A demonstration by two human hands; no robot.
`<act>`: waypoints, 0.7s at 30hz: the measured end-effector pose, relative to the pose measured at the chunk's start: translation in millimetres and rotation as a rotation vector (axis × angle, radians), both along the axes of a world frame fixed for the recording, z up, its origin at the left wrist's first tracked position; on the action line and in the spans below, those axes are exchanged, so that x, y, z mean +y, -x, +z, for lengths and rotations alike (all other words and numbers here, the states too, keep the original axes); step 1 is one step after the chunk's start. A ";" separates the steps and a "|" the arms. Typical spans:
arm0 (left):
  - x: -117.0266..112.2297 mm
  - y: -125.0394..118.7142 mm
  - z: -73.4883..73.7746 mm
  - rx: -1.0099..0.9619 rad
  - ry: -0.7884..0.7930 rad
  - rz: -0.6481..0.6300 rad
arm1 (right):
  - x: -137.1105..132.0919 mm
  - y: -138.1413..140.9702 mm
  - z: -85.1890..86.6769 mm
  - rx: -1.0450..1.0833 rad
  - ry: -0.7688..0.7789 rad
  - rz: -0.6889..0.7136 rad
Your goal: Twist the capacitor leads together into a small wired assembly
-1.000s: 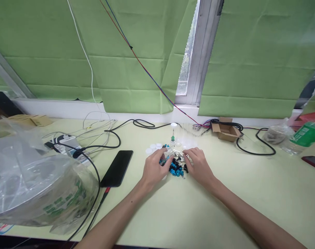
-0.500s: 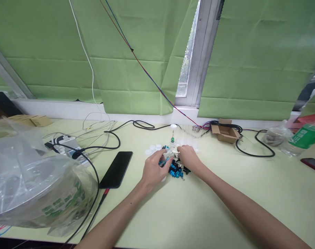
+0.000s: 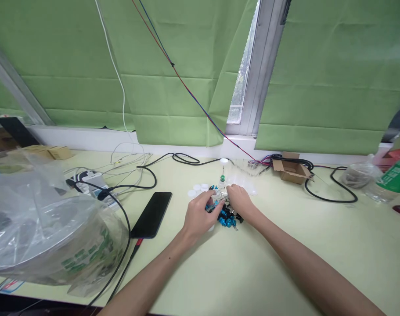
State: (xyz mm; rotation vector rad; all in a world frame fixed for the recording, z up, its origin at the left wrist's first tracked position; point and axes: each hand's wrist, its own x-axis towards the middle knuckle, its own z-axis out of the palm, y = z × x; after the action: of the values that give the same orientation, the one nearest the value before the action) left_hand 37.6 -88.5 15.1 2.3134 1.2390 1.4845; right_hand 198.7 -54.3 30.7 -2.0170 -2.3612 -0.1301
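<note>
My left hand curls its thumb and fingers round a small clear plastic piece with blue bits showing at it; its exact kind is unclear. Against the other side of this piece, my right hand is closed, its fingertips pinched together, and what they hold is hidden. Below and between the hands lies a pile of small blue and black parts with metal ends. Just beyond them stands a small dispenser-like item with a green collar, a thin stem and a white round top. Several white round discs lie left of it.
A black phone with a cable lies to the left, beside a large clear plastic bag. Black cables run along the back. An open cardboard box and a green-labelled bottle stand at the right.
The whole view has shifted slightly, so everything sits a little further right. Both hands stay at the clear piece, with my right fingertips slightly closer to it.
</note>
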 end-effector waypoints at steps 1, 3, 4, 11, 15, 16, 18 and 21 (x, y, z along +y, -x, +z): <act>0.0 0.2 -0.1 0.002 0.000 -0.001 | -0.6 1.3 0.1 -0.001 0.003 -0.001; 0.2 0.3 -0.1 0.004 0.000 -0.001 | -1.0 3.4 0.0 -0.002 0.009 -0.006; 0.3 0.3 -0.1 0.005 0.001 -0.001 | -1.0 4.1 0.0 -0.002 0.012 -0.009; 0.6 0.2 -0.1 0.006 0.021 -0.002 | -2.5 3.8 1.9 0.003 0.035 -0.006; 0.2 0.8 0.1 0.008 0.025 0.001 | -3.3 4.2 4.3 0.007 0.047 0.003; 0.2 0.9 0.3 0.008 0.025 0.003 | -2.9 4.6 4.6 0.007 0.051 0.005; 0.8 1.3 1.0 0.006 0.021 0.009 | -1.7 5.2 4.9 0.008 0.058 0.010; 2.7 2.1 2.1 0.005 0.012 0.019 | 1.0 4.6 4.6 0.011 0.067 0.023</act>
State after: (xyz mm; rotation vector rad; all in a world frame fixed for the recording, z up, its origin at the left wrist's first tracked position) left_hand 35.5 -85.9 17.2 2.3054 1.2713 1.4735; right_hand 194.1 -53.3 35.2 -2.0130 -2.4124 -0.0388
